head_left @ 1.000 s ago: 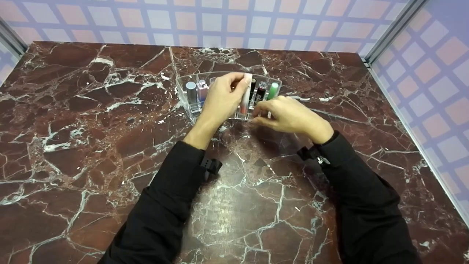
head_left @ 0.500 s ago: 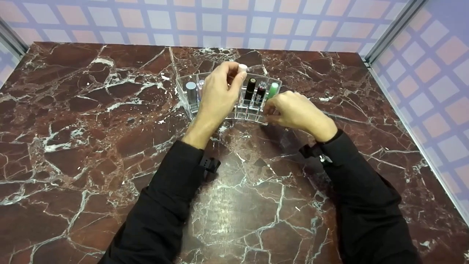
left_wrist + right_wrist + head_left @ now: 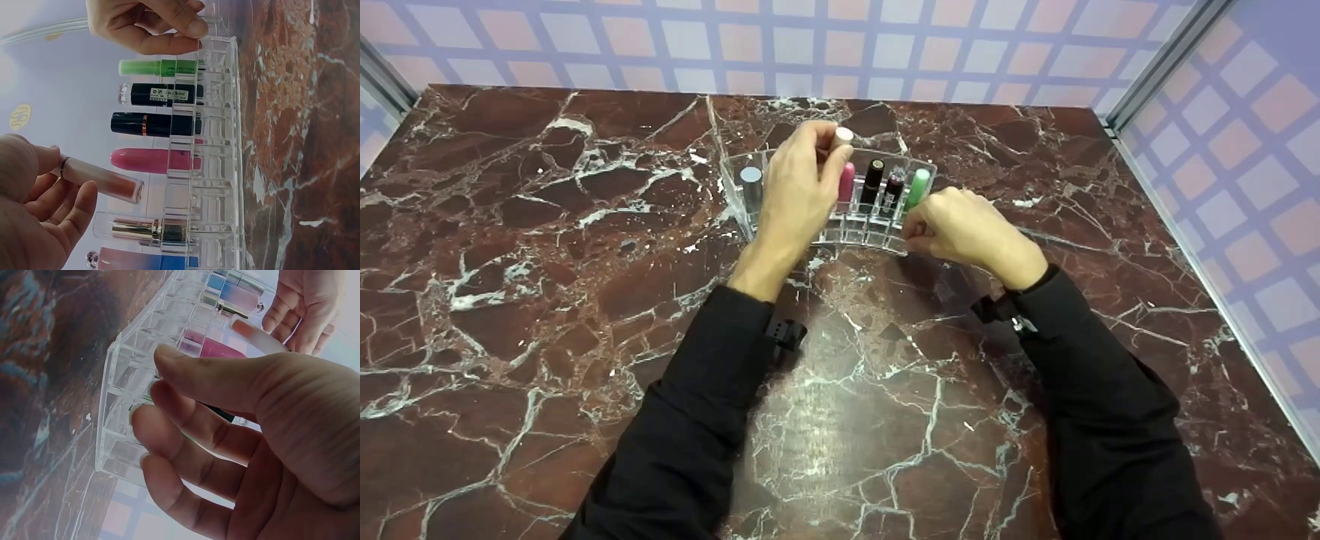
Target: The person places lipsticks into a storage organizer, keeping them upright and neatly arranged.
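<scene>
My left hand (image 3: 795, 187) pinches a lip gloss tube (image 3: 109, 181) by its white cap, fingers and thumb around it. The tube's clear lower end shows an orange-red filling and hangs tilted above the tiers of a clear acrylic organizer (image 3: 855, 238). Beside it a pink tube (image 3: 140, 160) stands in a slot. My right hand (image 3: 971, 229) is at the organizer's right front corner, its fingers loosely bent. In the right wrist view nothing shows between its thumb and fingers; whether the fingertips press the plastic, I cannot tell.
The organizer also holds a black lipstick (image 3: 140, 124), a dark clear-topped tube (image 3: 160, 94), a green tube (image 3: 157, 68), a gold-banded lipstick (image 3: 149, 229), a pink-and-blue tube (image 3: 140, 260) and a grey-capped tube (image 3: 751, 191). Beneath lies a marbled table (image 3: 585, 337); patterned walls (image 3: 840, 45) bound it.
My left hand has lifted the lip gloss and carried it left, uncovering the pink tube. My right hand has shifted right, from the organizer's front middle to its right corner.
</scene>
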Demonstrator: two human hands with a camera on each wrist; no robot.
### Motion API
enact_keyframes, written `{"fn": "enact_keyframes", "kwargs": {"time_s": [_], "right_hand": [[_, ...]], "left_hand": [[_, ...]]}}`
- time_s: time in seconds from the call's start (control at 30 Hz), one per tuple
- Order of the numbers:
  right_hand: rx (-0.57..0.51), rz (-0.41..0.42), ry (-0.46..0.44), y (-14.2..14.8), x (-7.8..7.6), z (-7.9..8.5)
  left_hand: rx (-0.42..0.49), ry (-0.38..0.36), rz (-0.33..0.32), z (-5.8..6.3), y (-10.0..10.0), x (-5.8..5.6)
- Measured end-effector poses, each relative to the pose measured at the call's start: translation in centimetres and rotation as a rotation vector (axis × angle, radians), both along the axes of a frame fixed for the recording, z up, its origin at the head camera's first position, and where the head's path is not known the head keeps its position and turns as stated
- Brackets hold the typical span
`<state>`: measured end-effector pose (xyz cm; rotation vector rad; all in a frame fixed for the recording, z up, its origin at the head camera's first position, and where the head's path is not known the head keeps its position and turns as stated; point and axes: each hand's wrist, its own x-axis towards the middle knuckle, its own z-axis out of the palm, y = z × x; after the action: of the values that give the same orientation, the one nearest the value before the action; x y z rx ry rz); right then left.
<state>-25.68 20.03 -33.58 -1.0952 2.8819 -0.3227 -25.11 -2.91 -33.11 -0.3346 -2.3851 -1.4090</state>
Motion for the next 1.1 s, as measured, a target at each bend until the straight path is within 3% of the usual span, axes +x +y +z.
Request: {"fn": "enact_keyframes", "kwargs": {"time_s": [1.1], "right_hand": [[-0.051, 0.014, -0.055, 0.29, -0.02, -0.07]], "left_hand": [[-0.101, 0.017, 0.043, -0.46, -0.46, -0.04]]}}
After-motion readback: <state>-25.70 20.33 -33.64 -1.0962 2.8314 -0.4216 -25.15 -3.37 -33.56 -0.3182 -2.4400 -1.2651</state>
